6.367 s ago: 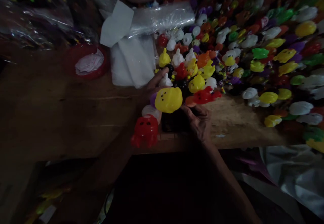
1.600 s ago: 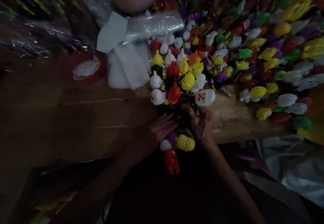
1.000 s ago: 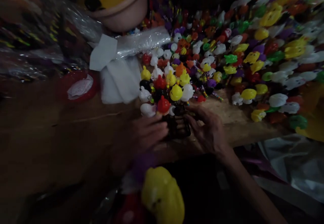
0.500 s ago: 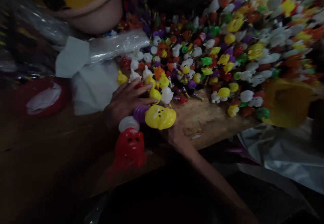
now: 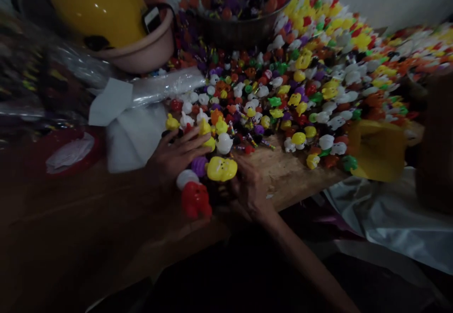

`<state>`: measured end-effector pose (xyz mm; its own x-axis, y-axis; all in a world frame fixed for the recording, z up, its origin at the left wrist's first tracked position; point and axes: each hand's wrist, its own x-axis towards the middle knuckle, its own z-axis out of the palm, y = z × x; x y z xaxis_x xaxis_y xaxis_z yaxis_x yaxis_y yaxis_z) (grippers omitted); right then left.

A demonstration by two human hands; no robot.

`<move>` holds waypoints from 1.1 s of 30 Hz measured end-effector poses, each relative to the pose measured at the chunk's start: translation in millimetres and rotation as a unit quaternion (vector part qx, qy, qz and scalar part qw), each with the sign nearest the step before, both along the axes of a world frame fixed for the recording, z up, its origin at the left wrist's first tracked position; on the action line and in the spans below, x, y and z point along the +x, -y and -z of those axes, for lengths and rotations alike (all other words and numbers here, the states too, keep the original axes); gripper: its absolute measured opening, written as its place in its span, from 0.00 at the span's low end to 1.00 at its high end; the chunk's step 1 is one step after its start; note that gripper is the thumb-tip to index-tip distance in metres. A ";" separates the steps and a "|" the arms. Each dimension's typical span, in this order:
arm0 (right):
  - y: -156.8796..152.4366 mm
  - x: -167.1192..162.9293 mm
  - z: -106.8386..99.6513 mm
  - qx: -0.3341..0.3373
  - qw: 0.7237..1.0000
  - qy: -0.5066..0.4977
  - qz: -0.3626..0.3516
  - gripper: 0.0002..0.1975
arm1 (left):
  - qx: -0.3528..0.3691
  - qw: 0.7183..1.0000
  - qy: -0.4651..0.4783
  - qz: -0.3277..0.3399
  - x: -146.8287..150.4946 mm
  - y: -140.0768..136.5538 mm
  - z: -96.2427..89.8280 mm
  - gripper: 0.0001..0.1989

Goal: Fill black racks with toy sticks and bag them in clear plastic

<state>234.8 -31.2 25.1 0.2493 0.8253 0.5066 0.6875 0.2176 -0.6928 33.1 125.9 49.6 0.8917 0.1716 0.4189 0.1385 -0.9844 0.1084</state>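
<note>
My left hand lies with its fingers stretched out and slightly apart, touching small yellow and white plastic animal figures. Just below it stand a purple ridged piece, a pale round piece and a red animal figure, raised towards me. A larger yellow animal figure sits between my two hands. Against its right side is my right hand, with curled fingers; what they close round is hidden in shadow below the yellow figure.
A big heap of coloured animal figures covers the back and right. Behind stands a metal bowl of more figures. At left are a pink basin with a yellow helmet-like object, clear plastic bags and a red dish. A yellow container lies right.
The view has tilted up, bringing the metal bowl into sight. The red and yellow figures look lower and farther from me. My right hand shows more beside the yellow figure; my left stays on the figures.
</note>
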 end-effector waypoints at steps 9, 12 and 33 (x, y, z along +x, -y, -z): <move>-21.4 133.6 -64.5 -0.179 0.896 0.284 0.291 0.13 | 0.130 0.991 0.036 0.013 -1.8 -20.6 28.6 0.24; -54.5 159.8 -74.8 -0.231 0.856 0.342 0.311 0.17 | 0.138 0.990 0.018 -0.025 -2.1 -5.1 19.7 0.26; -5.2 106.1 -36.4 -0.212 0.964 0.128 0.100 0.08 | -0.042 0.997 -0.041 -0.043 -3.9 -3.6 -5.4 0.26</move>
